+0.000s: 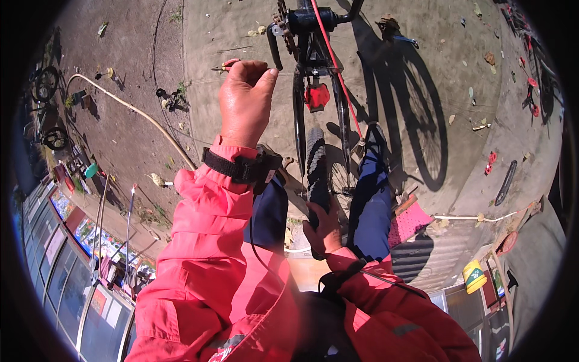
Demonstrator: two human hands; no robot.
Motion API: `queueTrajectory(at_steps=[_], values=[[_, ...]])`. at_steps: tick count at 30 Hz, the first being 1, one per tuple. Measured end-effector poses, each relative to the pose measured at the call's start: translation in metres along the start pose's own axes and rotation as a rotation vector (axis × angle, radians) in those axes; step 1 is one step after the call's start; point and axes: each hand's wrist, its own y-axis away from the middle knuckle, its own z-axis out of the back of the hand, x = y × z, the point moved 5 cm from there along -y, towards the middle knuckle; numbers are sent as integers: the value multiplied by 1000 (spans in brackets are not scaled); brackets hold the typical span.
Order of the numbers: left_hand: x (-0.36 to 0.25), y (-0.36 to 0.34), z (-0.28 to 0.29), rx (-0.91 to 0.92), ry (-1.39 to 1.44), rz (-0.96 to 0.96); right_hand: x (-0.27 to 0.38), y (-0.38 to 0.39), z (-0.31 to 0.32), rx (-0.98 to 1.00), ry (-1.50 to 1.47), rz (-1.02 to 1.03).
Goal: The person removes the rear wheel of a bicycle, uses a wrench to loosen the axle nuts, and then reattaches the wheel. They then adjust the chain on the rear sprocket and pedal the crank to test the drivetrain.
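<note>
A black bicycle frame [300, 90] stands in front of me, its crank, chainring and bottom bracket [310, 20] at the far end. A red plastic piece [316, 96] sits between its two stays. The wheel with a knobbly black tyre [317, 163] lies between my legs. My right hand [327, 227] is wrapped around the near part of that tyre. My left hand [246, 99] is raised left of the frame, near the crank arm, thumb pressed to curled fingers; what it pinches, if anything, is hidden. Just past its knuckles show red-handled pliers [228, 64]; I cannot tell whether the hand touches them.
A thin red hose or cord [335, 60] runs down along the frame. A blue-ended tool [406, 41] lies on the ground beyond the bicycle's shadow. On the right are a pink mat [411, 224], a black strip [505, 183] and a yellow container [474, 277]. A pale hose [129, 107] curves at left.
</note>
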Motion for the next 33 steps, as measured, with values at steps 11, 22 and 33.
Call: queueTrajectory(at_steps=[11, 22, 33], values=[[77, 59, 3, 297, 30, 485, -11, 9, 0, -97, -52, 96], [97, 133, 9, 192, 125, 586, -18, 8, 14, -139, -136, 46], [81, 16, -46, 313, 462, 487, -26, 15, 9, -80, -179, 56]])
